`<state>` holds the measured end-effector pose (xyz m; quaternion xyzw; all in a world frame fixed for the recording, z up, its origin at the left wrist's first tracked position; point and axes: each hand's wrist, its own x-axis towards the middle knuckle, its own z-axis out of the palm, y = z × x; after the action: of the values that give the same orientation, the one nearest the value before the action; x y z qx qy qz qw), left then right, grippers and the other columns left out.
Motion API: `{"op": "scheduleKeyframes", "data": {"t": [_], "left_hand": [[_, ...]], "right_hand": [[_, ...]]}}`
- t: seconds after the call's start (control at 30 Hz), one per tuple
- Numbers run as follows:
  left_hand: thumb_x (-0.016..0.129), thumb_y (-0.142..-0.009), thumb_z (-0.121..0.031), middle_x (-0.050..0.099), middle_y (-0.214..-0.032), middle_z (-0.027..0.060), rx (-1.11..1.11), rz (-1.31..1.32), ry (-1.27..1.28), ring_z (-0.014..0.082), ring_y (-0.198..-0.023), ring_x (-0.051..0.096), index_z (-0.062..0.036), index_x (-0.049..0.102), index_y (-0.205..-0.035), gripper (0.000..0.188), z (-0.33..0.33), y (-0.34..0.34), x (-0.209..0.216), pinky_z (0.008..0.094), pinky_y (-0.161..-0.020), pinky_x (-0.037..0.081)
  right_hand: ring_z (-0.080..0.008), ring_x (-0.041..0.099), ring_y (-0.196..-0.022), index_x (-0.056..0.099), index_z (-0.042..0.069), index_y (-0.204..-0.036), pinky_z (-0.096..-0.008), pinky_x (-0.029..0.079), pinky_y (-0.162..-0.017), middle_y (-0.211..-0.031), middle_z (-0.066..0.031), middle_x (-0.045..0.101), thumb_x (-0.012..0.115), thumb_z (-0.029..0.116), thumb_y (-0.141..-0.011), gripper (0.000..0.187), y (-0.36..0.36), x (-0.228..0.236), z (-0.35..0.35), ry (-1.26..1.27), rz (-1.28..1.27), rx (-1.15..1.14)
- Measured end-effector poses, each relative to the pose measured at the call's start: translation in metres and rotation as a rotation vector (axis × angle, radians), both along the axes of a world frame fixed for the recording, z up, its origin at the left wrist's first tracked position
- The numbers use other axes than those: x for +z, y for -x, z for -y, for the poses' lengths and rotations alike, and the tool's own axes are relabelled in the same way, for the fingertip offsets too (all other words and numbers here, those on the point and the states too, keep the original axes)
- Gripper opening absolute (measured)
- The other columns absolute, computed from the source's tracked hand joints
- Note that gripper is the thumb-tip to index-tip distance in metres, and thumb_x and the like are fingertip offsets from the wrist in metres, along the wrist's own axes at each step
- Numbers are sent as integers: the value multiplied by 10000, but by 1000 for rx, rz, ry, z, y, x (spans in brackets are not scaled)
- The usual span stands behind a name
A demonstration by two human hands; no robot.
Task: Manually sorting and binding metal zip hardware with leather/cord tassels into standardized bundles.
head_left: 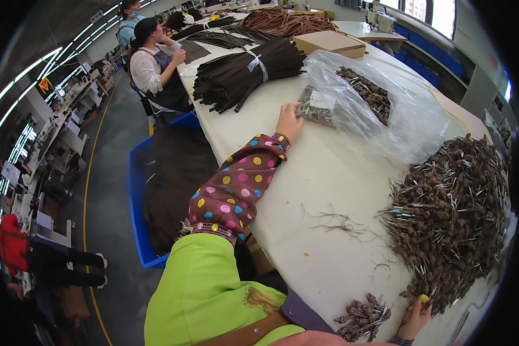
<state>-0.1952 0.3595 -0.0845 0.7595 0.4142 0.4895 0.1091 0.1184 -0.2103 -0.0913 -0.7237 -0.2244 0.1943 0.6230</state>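
Brown knotted pieces [455, 213] with shiny tips fill the big heap [438, 259] just beyond the right hand [415, 320], whose fingers curl in at its near edge, though I can't tell if they've actually grabbed one. Left hand [290, 123] is half curled, fingertips at the edge of a clear packet of dark bits [317, 109], no telling if it's gripping. Going by the small pile [363, 317] just left of the right hand, I'd guess only a little's been sorted out and most of that heap's left to do.

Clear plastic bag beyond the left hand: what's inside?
Small brown pieces show in the clear plastic bag; what lies beneath their top layer is covered.
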Motion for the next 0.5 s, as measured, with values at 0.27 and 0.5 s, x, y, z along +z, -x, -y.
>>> {"op": "scheduleKeyframes", "data": {"t": [0.27,0.5], "left_hand": [[599,-712,-38,449,-1104,172,70,50,-51,305,-1022,474,-45,459,-1131,442,6,1,-1,364,-909,395],[590,-702,-47,451,-1076,166,93,102,-16,301,-1009,453,-38,470,-1111,427,8,0,0,356,-902,380]], "right_hand": [[-16,368,-458,565,76,-991,-163,277,-399,-627,33,505,581,100,-864,130,21,28,-13,-12,-72,42],[-10,357,-470,565,80,-955,-156,242,-406,-653,41,512,581,118,-868,96,22,30,-10,-3,-73,83]]}}
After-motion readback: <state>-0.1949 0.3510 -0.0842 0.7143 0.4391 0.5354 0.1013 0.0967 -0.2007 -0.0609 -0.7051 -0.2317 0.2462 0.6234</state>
